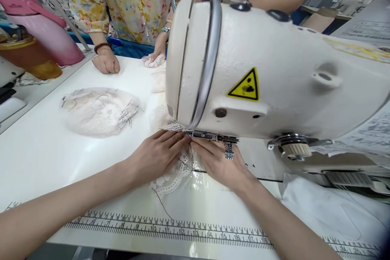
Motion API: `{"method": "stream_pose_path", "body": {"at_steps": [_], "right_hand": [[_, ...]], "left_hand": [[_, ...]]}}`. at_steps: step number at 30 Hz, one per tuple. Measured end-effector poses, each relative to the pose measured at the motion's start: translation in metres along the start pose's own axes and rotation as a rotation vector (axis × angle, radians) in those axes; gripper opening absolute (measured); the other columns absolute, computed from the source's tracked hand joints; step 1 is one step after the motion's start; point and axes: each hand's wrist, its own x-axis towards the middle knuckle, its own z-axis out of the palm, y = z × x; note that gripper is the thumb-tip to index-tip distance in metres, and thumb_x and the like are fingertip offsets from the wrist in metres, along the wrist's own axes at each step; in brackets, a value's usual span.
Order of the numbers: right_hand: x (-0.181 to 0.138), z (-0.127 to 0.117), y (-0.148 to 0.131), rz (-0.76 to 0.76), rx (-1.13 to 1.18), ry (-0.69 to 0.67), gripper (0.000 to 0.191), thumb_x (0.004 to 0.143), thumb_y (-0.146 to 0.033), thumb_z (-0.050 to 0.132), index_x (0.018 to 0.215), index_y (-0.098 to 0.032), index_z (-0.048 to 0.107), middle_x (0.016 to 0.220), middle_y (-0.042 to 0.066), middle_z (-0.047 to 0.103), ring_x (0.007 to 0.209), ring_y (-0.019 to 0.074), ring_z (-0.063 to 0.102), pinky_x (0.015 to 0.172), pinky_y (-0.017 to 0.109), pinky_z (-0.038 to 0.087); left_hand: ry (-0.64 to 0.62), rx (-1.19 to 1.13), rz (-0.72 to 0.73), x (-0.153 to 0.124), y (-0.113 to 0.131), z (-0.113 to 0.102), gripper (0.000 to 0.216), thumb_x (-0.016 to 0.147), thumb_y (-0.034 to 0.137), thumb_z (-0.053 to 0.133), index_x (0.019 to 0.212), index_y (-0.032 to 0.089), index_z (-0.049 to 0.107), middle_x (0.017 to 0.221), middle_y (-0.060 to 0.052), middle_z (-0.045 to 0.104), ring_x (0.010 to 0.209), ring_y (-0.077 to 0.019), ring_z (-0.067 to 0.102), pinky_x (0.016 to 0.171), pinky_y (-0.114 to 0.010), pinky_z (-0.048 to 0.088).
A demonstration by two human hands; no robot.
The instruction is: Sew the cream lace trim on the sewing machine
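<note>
Under the head of a white sewing machine (280,77), a piece of sheer cream lace fabric (178,176) lies on the worktop, its scalloped edge trailing toward me with a dark loose thread. My left hand (157,154) presses on the lace, palm down, fingers closed together by the needle area; its thumb is hidden. My right hand (221,160) comes in from the other side, its fingertips closed on the lace edge near the left fingertips. A metal attachment (210,135) on the machine covers part of the right fingers. The needle cannot be seen.
A bundle of sheer lace pieces (100,111) with dark threads lies to the left. Across the table, a co-worker's fist (106,61) rests on the worktop; their other hand holds lace (154,61). A pink bottle (39,24) stands far left. White cloth (329,203) lies right. A printed ruler (183,231) runs along the front.
</note>
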Motion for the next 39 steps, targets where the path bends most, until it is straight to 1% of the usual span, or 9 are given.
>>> {"method": "stream_pose_path", "body": {"at_steps": [6, 13, 16, 21, 28, 31, 34, 36, 39], "right_hand": [[0.0, 0.003, -0.001, -0.019, -0.048, -0.018, 0.045, 0.085, -0.009, 0.051, 0.125, -0.024, 0.061, 0.131, -0.002, 0.061, 0.083, 0.0186, 0.065, 0.064, 0.035, 0.047], [-0.001, 0.001, -0.001, -0.005, -0.079, -0.068, 0.049, 0.082, -0.011, 0.054, 0.128, -0.026, 0.059, 0.136, -0.002, 0.056, 0.075, 0.0193, 0.063, 0.048, 0.033, 0.042], [0.0, 0.001, -0.002, -0.011, -0.107, -0.061, 0.047, 0.082, -0.01, 0.053, 0.125, -0.025, 0.061, 0.135, -0.003, 0.057, 0.077, 0.0189, 0.063, 0.051, 0.033, 0.044], [0.002, 0.002, -0.001, -0.025, -0.112, -0.028, 0.044, 0.082, -0.008, 0.052, 0.122, -0.022, 0.062, 0.133, -0.004, 0.058, 0.078, 0.0176, 0.064, 0.064, 0.035, 0.048], [0.002, 0.001, -0.003, -0.004, -0.099, 0.016, 0.042, 0.085, -0.008, 0.05, 0.122, -0.022, 0.062, 0.134, -0.003, 0.058, 0.078, 0.0164, 0.064, 0.073, 0.036, 0.047], [0.001, 0.002, -0.004, 0.005, -0.072, 0.056, 0.039, 0.086, -0.01, 0.051, 0.121, -0.021, 0.063, 0.133, -0.002, 0.059, 0.077, 0.0158, 0.063, 0.076, 0.036, 0.046], [0.0, 0.004, -0.004, 0.008, -0.022, 0.078, 0.035, 0.085, -0.009, 0.052, 0.116, -0.021, 0.065, 0.13, -0.002, 0.061, 0.077, 0.0152, 0.062, 0.078, 0.036, 0.044], [0.0, 0.005, -0.004, 0.007, -0.001, 0.082, 0.036, 0.084, -0.007, 0.052, 0.114, -0.022, 0.065, 0.129, -0.002, 0.062, 0.077, 0.015, 0.062, 0.08, 0.035, 0.043], [-0.001, 0.006, -0.003, -0.002, 0.009, 0.09, 0.041, 0.081, -0.003, 0.05, 0.115, -0.022, 0.064, 0.129, -0.003, 0.062, 0.077, 0.0144, 0.062, 0.074, 0.034, 0.042]], "left_hand": [[0.024, 0.004, 0.01, 0.001, -0.003, 0.0, 0.037, 0.1, 0.024, 0.033, 0.125, 0.01, 0.056, 0.121, -0.011, 0.065, 0.111, -0.0261, 0.061, 0.089, -0.04, 0.052], [0.037, -0.02, 0.004, 0.0, -0.002, 0.002, 0.036, 0.098, 0.022, 0.037, 0.127, 0.014, 0.055, 0.12, -0.011, 0.065, 0.108, -0.0256, 0.062, 0.091, -0.042, 0.05], [0.026, -0.006, 0.009, 0.0, -0.002, 0.002, 0.036, 0.097, 0.022, 0.037, 0.127, 0.013, 0.056, 0.12, -0.011, 0.065, 0.108, -0.0252, 0.062, 0.09, -0.041, 0.05], [0.013, 0.028, 0.009, 0.0, -0.002, 0.001, 0.036, 0.098, 0.023, 0.036, 0.126, 0.013, 0.056, 0.12, -0.01, 0.065, 0.106, -0.0254, 0.062, 0.089, -0.041, 0.051], [0.022, 0.04, 0.012, 0.001, -0.002, 0.001, 0.036, 0.098, 0.022, 0.035, 0.126, 0.012, 0.056, 0.119, -0.01, 0.066, 0.103, -0.0243, 0.063, 0.089, -0.041, 0.051], [0.063, 0.075, 0.02, 0.004, 0.0, -0.009, 0.035, 0.098, 0.021, 0.038, 0.126, 0.013, 0.057, 0.119, -0.009, 0.066, 0.106, -0.0241, 0.063, 0.09, -0.04, 0.05], [0.113, 0.105, 0.024, 0.004, 0.005, -0.03, 0.029, 0.097, 0.021, 0.044, 0.119, 0.016, 0.062, 0.118, -0.007, 0.067, 0.108, -0.0245, 0.061, 0.083, -0.038, 0.051], [0.113, 0.077, 0.084, -0.004, 0.007, -0.045, 0.027, 0.097, 0.03, 0.047, 0.113, 0.016, 0.065, 0.117, -0.006, 0.068, 0.103, -0.0243, 0.062, 0.075, -0.036, 0.051], [0.082, 0.035, 0.276, -0.029, 0.009, -0.055, 0.05, 0.095, 0.054, 0.043, 0.112, 0.012, 0.065, 0.118, -0.009, 0.067, 0.095, -0.0245, 0.063, 0.064, -0.035, 0.049]]}}
